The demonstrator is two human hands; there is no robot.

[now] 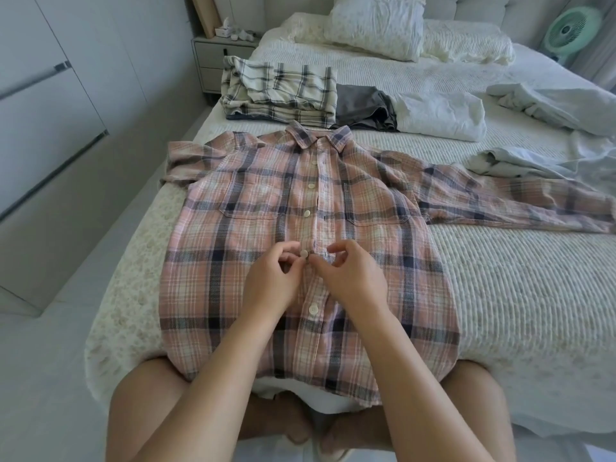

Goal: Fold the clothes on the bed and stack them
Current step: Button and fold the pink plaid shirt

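The button-up shirt (266, 208) is pink with a checked pattern of dark blue, white and cream lines, and its buttons (312, 186) are shiny white. The folded shirt (283, 91) behind it is cream with dark grey checks. Next to that lies a plain dark grey garment (365, 108), and then a white one (440, 116). Two pale blue pieces of clothing (546, 105) lie crumpled on the far side. The bed cover (520, 295) is off-white with thin ribbed stripes. The pillows (373, 21) are white with a faint tiny print. The fan (571, 30) is mint green. The nightstand (213, 58) is light grey.
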